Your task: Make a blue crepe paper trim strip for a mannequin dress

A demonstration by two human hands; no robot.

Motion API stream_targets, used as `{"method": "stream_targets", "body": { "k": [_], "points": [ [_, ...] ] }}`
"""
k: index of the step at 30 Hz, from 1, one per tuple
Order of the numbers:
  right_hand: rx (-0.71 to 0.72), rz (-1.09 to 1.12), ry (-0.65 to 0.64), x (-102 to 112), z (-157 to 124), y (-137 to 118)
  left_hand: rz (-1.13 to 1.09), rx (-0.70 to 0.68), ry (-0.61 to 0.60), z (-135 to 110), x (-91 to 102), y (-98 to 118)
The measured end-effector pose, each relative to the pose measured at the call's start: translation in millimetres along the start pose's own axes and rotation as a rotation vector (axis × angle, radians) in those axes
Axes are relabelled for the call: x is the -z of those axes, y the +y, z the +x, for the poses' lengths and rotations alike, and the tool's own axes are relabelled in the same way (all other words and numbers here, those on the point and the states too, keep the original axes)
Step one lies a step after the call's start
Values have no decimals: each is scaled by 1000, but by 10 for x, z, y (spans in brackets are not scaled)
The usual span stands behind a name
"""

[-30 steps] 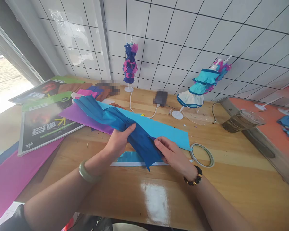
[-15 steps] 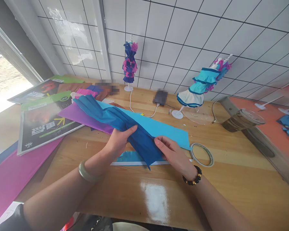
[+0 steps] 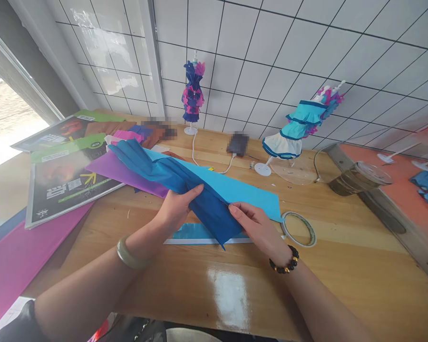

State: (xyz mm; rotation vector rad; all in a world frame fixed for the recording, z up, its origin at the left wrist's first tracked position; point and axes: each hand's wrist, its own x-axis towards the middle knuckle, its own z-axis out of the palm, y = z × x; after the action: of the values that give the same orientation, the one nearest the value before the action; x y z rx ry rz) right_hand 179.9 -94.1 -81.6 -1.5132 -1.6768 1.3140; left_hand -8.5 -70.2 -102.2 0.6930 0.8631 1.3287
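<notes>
My left hand (image 3: 174, 209) is closed around the middle of a dark blue fabric sheet (image 3: 214, 216), its thumb lying on top. The sheet is gathered in folds and stretches from the upper left down to a loose pointed corner. At its right edge, my right hand (image 3: 255, 225) pinches the fabric between thumb and fingers. Beneath it lies a light blue sheet (image 3: 249, 192). Closer to me is a blue strip with a white edge (image 3: 190, 235), partly covered by the dark fabric. A roll of tape (image 3: 313, 234) rests just right of my right hand.
Two small dress forms in ruffled outfits, a blue-pink one (image 3: 192, 97) and a turquoise-white one (image 3: 296, 128), stand by the tiled wall. Packaged black-green folders (image 3: 67, 190) and a purple sheet (image 3: 124, 173) lie left. A lidded cup (image 3: 358, 178) tilts at right.
Almost nothing differs. The loose lower corner of the dark blue fabric has shifted slightly to the right; both hands keep their hold.
</notes>
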Motion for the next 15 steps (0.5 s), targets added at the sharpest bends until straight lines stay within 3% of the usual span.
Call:
{"method": "stream_targets", "body": {
  "k": [15],
  "points": [
    [24,6,14,4,5,7,-9,3,-3,6,18,-11]
  ]
}}
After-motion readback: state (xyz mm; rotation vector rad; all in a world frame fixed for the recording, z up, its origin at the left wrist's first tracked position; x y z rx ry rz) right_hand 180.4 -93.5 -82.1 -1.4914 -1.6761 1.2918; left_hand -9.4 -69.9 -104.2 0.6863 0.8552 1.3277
